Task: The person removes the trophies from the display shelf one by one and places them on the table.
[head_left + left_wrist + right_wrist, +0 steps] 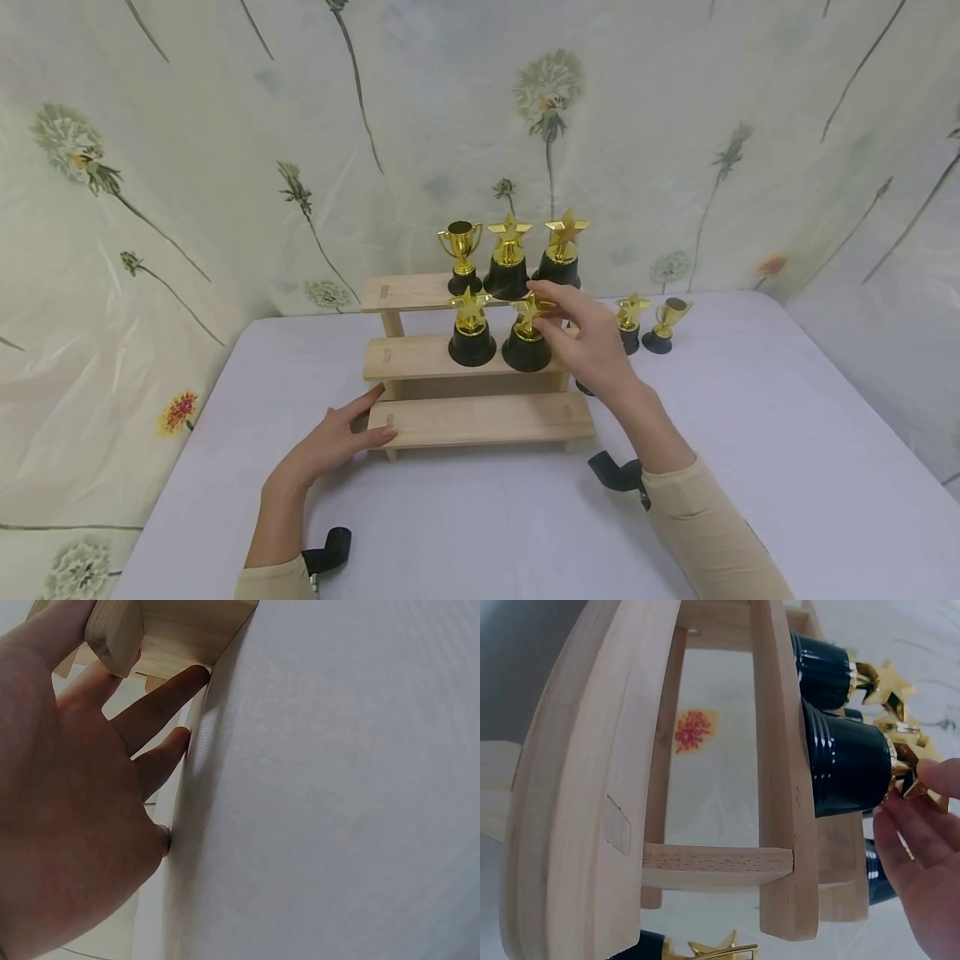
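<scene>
A three-step wooden display stand (480, 421) stands on the table. At the left end of its lowest step, my left hand (337, 437) grips the board, thumb on top; the other fingers are spread in the left wrist view. My right hand (592, 342) pinches the gold star of a black-based star trophy (527, 350), whose base is at the middle step. Left of it on that step is another star trophy (472, 346). The top step bears a gold cup trophy (462, 250) and two star trophies, one in the middle (507, 271) and one at the right (562, 258).
Right of the stand, on the white-covered table (750, 467), are a star trophy (630, 321) and a small cup trophy (663, 325). Another black base (585, 388) shows partly behind my right hand. A flower-patterned sheet (420, 108) hangs behind the table.
</scene>
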{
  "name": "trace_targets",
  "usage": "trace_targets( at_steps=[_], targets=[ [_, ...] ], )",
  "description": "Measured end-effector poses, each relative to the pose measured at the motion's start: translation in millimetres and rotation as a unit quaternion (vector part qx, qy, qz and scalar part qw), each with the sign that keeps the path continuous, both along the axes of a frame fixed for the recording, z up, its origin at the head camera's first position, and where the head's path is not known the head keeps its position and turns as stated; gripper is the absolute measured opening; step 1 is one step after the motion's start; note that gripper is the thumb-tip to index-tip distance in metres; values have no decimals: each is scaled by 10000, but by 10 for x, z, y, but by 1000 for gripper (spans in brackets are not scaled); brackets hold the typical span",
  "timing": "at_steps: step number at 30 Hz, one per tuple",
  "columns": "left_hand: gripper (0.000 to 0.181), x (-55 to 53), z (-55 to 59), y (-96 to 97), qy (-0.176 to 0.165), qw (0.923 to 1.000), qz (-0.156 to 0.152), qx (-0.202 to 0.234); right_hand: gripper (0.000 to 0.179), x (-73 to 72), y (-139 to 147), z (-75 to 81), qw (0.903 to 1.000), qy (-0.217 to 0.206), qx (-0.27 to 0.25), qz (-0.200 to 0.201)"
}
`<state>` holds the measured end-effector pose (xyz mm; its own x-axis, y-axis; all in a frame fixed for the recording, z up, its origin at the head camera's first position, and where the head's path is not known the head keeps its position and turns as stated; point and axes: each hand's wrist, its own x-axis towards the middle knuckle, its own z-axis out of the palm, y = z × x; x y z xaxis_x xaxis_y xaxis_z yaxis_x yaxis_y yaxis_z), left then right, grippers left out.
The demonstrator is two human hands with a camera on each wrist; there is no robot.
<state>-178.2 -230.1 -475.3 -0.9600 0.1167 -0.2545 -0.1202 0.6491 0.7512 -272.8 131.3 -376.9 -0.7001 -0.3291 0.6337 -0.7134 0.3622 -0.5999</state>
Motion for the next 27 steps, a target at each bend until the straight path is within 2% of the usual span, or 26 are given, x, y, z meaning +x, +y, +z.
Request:
trace_targets(
  at_steps=[17,27],
  targets=[
    [89,-5,4,11,9,10000,8,21,49,2,66,37,9988,66,262,-407],
    [89,-2,12,11,-50,10000,21,-10,47,-13,137,59,9973,-149,304,-645]
  ],
)
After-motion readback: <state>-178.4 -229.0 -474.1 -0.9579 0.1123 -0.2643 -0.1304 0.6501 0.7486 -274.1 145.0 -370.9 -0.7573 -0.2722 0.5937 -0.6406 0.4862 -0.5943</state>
